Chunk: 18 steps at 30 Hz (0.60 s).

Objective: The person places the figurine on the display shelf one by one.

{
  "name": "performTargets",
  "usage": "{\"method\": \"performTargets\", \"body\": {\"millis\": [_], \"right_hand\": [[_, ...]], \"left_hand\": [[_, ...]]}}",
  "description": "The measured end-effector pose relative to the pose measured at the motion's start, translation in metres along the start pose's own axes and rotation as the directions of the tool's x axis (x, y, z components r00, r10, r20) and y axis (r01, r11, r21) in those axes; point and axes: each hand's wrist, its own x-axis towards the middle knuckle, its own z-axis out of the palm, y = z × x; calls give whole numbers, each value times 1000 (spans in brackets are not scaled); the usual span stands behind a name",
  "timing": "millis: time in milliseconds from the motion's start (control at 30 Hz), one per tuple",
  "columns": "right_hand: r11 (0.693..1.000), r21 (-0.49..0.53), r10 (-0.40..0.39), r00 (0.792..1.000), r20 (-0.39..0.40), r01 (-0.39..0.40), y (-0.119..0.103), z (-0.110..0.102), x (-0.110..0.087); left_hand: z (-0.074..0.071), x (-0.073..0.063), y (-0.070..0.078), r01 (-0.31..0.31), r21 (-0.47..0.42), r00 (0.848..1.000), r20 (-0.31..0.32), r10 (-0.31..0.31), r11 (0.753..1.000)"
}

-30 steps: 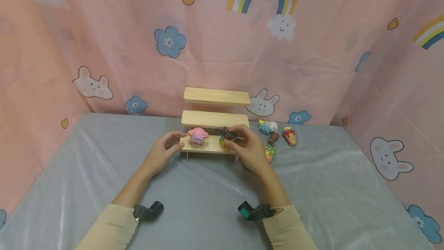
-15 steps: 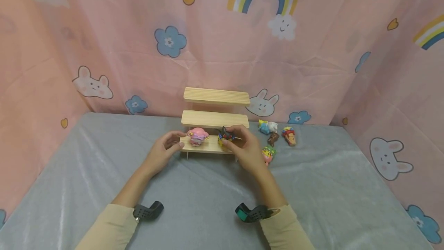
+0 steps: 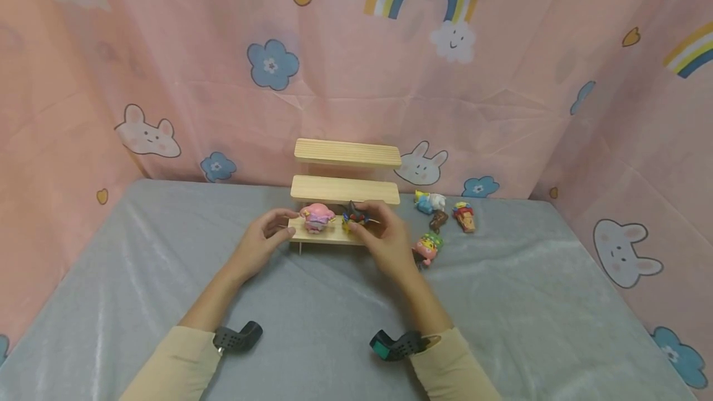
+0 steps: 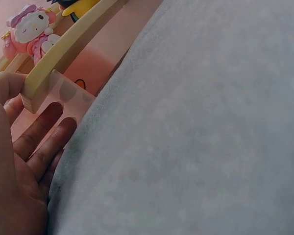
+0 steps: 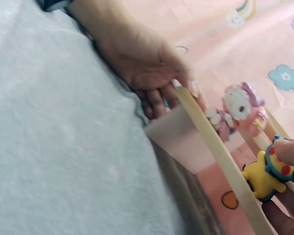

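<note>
A three-tier wooden display shelf [image 3: 345,189] stands near the back of the table. My left hand [image 3: 260,241] grips the left end of its lowest board, the thumb along the edge and other fingers by the translucent side leg [image 4: 71,88]. On that board, near the left end, stands a pink figurine [image 3: 317,218] with a white face. To its right my right hand [image 3: 391,243] pinches a yellow figurine [image 5: 262,176] with a blue-trimmed, dark-eared hood, between thumb and fingers. Its lower body is right at the board's front edge in the right wrist view.
Right of the shelf lie several more figurines: a blue-and-white pair [image 3: 429,202], a brown one [image 3: 438,221], a red-and-tan one [image 3: 465,216] and one with a green top [image 3: 429,247]. A pink printed curtain [image 3: 345,91] hangs behind the grey-clothed table [image 3: 323,339].
My right hand has slid left along the lowest board with the yellow figurine, closer to the pink one. More of the green-topped figurine now shows. My left hand stays on the shelf's end.
</note>
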Motion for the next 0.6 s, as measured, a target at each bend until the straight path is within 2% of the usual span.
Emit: {"method": "performTargets", "body": {"millis": [233, 600], "right_hand": [[1000, -29, 4, 1000, -13, -4, -4, 7, -2], [1000, 3, 19, 1000, -12, -18, -7, 9, -3]], "left_hand": [[0, 0, 2, 12, -10, 1000, 4, -12, 1000], [0, 1, 1, 1, -2, 1000, 4, -1, 1000]]}}
